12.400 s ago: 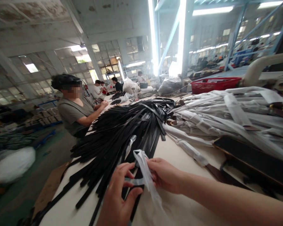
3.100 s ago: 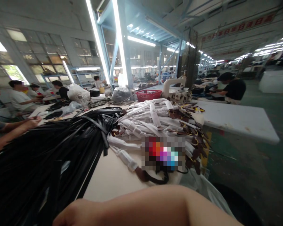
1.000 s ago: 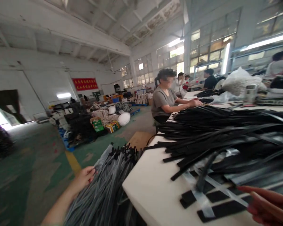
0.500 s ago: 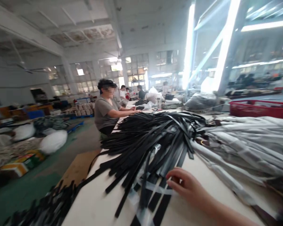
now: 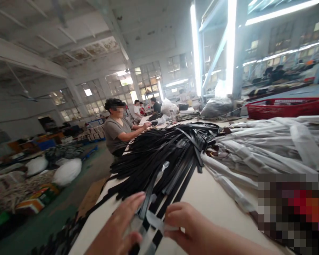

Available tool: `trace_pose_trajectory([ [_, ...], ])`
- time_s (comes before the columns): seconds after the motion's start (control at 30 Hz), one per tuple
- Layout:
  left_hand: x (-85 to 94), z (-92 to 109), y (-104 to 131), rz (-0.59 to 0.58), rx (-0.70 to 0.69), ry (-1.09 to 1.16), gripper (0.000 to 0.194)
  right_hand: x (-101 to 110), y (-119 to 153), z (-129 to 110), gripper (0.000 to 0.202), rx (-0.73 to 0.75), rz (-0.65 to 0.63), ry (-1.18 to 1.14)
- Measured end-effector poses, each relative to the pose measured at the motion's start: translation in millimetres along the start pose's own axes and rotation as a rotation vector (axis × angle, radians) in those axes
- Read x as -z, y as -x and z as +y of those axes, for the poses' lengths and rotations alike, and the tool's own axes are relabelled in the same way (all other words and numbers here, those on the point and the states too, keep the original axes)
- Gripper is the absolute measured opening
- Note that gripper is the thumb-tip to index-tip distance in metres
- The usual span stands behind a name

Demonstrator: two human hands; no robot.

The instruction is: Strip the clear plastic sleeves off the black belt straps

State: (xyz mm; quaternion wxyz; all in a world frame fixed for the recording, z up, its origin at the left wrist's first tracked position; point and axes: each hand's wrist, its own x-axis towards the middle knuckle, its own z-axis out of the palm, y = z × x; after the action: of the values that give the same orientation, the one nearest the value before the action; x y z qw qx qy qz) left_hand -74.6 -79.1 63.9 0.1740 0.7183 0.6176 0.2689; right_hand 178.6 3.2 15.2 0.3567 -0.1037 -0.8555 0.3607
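Observation:
Many long black straps [image 5: 146,152] lie heaped and fanned along the table, their near ends pointing towards me. Around the nearest ends runs a translucent whitish strip [image 5: 154,220], which looks like thin film. My right hand [image 5: 187,225] pinches the right end of this strip between thumb and fingers. To the left, my left hand [image 5: 121,225] is open beside the same strap ends, with fingers stretched forward and thumb apart. Whether its fingertips touch the straps I cannot tell.
White-wrapped straps [image 5: 255,152] cover the table's right side, before a red basket [image 5: 284,108]. A co-worker [image 5: 119,127] stands at the table's left edge, hands on the far straps. White sacks [image 5: 67,172] lie on the floor at left. The lower right corner is pixelated.
My left hand has come into view from below, at the left of the strap ends. My right hand has moved left and down onto the translucent strip. The view has shifted right.

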Motion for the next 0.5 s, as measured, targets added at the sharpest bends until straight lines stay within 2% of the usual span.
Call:
trace_pose_trajectory([
  [0.07,-26.9,40.2,-15.9,-0.205,-0.100,0.120,0.041,2.0,-0.2,-9.7,0.031,-0.008,0.064,-0.168],
  [0.1,-36.4,54.2,-20.2,-0.246,-0.098,0.153,0.039,4.4,-1.6,-9.9,0.035,-0.054,0.133,-0.275],
  [0.2,-48.0,72.5,-23.0,-0.168,0.103,0.212,0.044,21.4,-9.8,6.8,0.042,-0.273,0.475,-0.640],
  [0.27,-45.8,70.7,-20.2,-0.115,0.234,0.225,0.039,39.9,-15.1,26.9,0.044,-0.353,0.793,-0.828],
  [0.3,-43.3,67.5,-17.8,-0.109,0.255,0.204,0.038,50.2,-16.5,37.6,0.044,-0.360,0.964,-0.879],
  [0.33,-40.3,63.3,-14.5,-0.113,0.259,0.162,0.038,60.7,-16.9,48.0,0.044,-0.363,1.073,-0.893],
  [0.4,-33.4,53.4,-3.8,-0.123,0.263,0.056,0.039,80.6,-15.1,65.8,0.043,-0.371,1.225,-0.884],
  [0.5,-22.5,36.1,25.0,-0.167,0.342,-0.037,0.045,104.4,-9.3,81.0,0.040,-0.374,1.366,-0.831],
])
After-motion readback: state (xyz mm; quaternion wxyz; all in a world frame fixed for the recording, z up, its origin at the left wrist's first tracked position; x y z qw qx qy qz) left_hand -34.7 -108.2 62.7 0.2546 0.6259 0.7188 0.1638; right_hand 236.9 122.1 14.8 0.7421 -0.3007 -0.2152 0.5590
